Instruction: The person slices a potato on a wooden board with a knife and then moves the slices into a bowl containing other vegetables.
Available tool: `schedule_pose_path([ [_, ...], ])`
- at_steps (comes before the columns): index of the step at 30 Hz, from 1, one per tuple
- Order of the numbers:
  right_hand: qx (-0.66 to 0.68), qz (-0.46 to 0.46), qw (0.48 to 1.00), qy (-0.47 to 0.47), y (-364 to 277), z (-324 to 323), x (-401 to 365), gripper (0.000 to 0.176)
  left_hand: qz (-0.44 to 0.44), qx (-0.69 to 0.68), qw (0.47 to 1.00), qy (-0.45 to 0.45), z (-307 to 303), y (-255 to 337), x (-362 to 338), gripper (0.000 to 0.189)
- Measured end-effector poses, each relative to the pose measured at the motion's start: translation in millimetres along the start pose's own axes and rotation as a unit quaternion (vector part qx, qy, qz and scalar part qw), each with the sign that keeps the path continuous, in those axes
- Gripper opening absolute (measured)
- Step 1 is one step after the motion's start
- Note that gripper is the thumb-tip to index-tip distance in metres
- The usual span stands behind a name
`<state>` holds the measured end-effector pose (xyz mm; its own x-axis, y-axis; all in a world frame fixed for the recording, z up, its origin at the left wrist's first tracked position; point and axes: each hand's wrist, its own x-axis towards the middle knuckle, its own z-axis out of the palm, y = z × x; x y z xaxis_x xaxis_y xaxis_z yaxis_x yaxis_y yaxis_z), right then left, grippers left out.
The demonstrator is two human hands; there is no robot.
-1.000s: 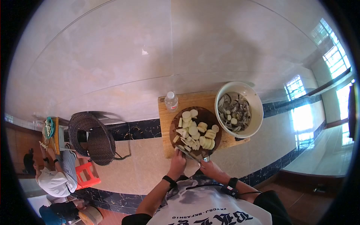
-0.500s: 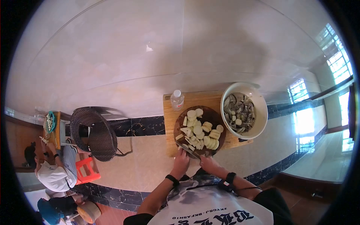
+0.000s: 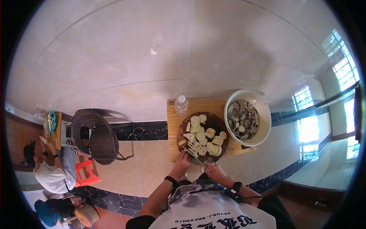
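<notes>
My right hand is wrapped round the handle of a kitchen knife. Its blade slants up and left across the near edge of a round, dark wooden cutting board. Close to the blade's far end is my left hand, its fingers curled at the board's near-left edge; whatever lies under them is hidden. Pale vegetable slices, round and stacked, cover the board's right and middle. Thin cut sticks of the same vegetable lie beside the blade.
The board rests on a wooden table with a clear plastic bottle at its back left. A white basin of dark and pale pieces stands at right. Leftward are a wicker chair, red stool and a seated person.
The view has tilted slightly, so the table and board sit lower in the picture. Beside the blade, my left hand is a little farther forward on the board. The knife remains in my right hand.
</notes>
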<state>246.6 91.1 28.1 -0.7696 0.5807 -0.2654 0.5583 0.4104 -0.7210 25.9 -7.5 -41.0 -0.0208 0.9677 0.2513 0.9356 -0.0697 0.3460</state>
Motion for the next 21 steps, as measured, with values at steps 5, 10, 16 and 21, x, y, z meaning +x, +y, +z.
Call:
schedule_pose_path([
  [5, 0.040, 0.016, 0.999, 0.010, -11.6, -6.7, 1.7, 0.022, 0.004, -0.016, 1.000, -0.011, -17.4, 0.7, 6.7, 0.033],
  [10, 0.029, 0.024, 0.999, -0.012, -6.5, 3.1, -0.4, 0.021, 0.001, -0.024, 1.000, -0.019, -19.2, 3.4, 7.1, 0.032],
  [16, 0.006, -0.035, 0.999, -0.018, 1.8, 11.0, -6.3, 0.019, 0.009, -0.005, 1.000, -0.022, -19.0, 5.9, 9.7, 0.032],
  [21, 0.000, -0.006, 0.999, -0.033, -17.6, -1.2, -7.4, 0.018, 0.016, 0.004, 1.000, -0.023, -20.7, 6.2, 10.2, 0.031],
])
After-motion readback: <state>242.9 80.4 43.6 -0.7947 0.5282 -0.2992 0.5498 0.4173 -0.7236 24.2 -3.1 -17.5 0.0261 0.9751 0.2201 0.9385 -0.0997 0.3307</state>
